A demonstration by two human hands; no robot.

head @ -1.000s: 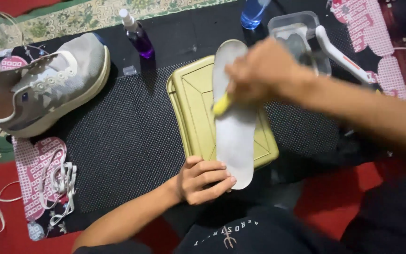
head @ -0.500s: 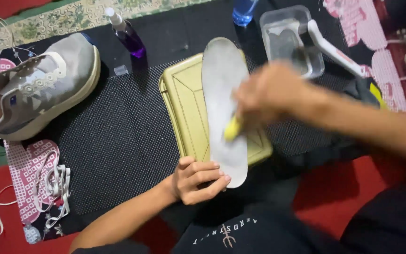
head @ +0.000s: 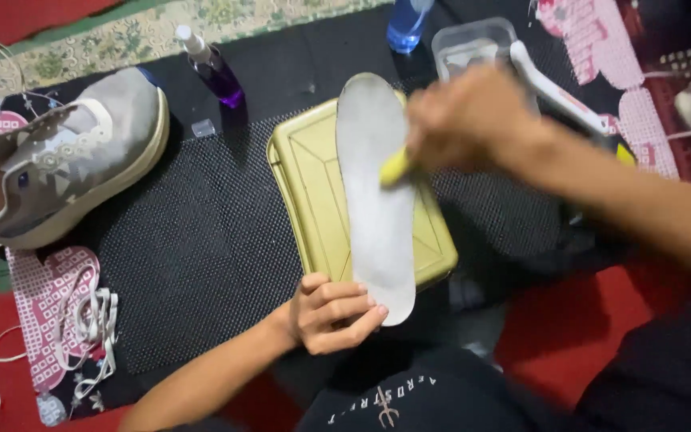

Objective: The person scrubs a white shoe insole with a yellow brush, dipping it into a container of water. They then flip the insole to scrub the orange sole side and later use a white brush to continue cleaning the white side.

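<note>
Two hands on a shoe insole over a yellow tray

The left hand [head: 331, 314] is curled shut round the heel end of a long pale grey foam shoe insole [head: 376, 192], thumb on top, fingers wrapped under the edge. The insole runs away from that hand, lying lengthwise over a flat olive-yellow plastic tray [head: 311, 184] w/ its toe end past the tray's far rim. The right hand [head: 465, 120], blurred, is closed on a small yellow brush [head: 396, 166] whose tip touches the insole approx. mid-length; the grip itself is too smeared to read finger by finger.

Tray sits on a black dotted rubber mat [head: 193, 256]. Well to the left of the left hand: a grey-and-white sneaker [head: 65, 160] w/o laces, lying tilted on its side, & nearer, white shoelaces [head: 89, 320] piled on a pink checked cloth [head: 45, 300]. Beyond the tray, a small spray bottle of purple liquid [head: 216, 70] stands upright, a blue bottle [head: 405, 24] further right. Just past the right hand: a clear plastic tub [head: 473, 44] & a white-handled brush [head: 557, 96] leaning across it
</note>
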